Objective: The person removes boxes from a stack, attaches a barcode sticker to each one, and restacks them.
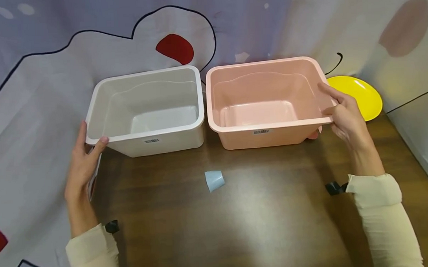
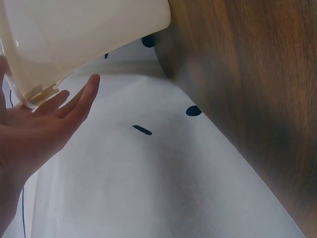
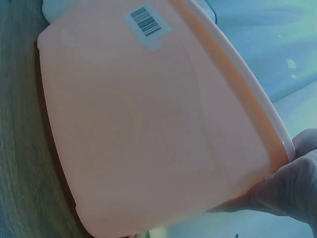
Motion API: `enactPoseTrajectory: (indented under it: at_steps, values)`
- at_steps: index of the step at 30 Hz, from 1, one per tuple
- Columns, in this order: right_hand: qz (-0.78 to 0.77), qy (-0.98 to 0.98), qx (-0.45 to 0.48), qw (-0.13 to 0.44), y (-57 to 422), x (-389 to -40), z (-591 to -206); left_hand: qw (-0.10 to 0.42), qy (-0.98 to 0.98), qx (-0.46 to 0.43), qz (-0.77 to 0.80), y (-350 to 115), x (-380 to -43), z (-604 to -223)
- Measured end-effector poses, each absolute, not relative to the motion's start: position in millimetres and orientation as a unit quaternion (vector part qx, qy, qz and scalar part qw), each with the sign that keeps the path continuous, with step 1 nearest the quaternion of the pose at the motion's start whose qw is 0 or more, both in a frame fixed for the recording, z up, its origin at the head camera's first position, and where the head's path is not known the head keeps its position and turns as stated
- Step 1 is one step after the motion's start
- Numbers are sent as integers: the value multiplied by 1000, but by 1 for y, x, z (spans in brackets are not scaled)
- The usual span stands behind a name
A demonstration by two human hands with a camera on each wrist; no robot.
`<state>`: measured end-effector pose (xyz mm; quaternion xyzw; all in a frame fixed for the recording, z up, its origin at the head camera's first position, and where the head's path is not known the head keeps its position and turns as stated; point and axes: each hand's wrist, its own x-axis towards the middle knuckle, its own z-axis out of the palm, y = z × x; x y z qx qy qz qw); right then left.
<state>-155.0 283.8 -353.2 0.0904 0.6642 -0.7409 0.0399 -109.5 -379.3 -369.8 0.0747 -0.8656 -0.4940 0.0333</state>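
My left hand point(image 1: 81, 165) holds the front left corner of a white plastic bin point(image 1: 164, 141), with the thumb at the rim. Seen in the left wrist view, its other fingers point(image 2: 81, 104) extend below the rim, some apart from the wall. On the other side, my right hand point(image 1: 349, 115) grips the right rim of a pink plastic bin point(image 1: 267, 137), fingers over the inner side. Both bins stand side by side with a narrow gap, and no contents show inside. A small light blue cup point(image 1: 215, 180) lies tipped on the table in front of them.
A yellow plate point(image 1: 363, 97) sits at the right, partly behind the pink bin and right hand. Something reddish point(image 1: 313, 135) peeks out beside the pink bin's base. Patterned curtains point(image 1: 252, 26) border the brown wooden table point(image 1: 238, 231) at the back and sides.
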Motion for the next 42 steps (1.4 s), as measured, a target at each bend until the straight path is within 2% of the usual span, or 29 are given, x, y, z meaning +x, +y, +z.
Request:
enactPoseTrajectory:
  at_steps: [13, 29, 42]
  values:
    - [-808, 582, 97, 1, 271, -157, -325, 30, -859, 92, -502, -382, -115, -362]
    - [-868, 484, 105, -42, 288, -163, -258, 11, -867, 88, -490, -367, -132, -366]
    - [-873, 474, 109, -37, 252, -183, -195, 20, -861, 104, -498, -373, -125, -371]
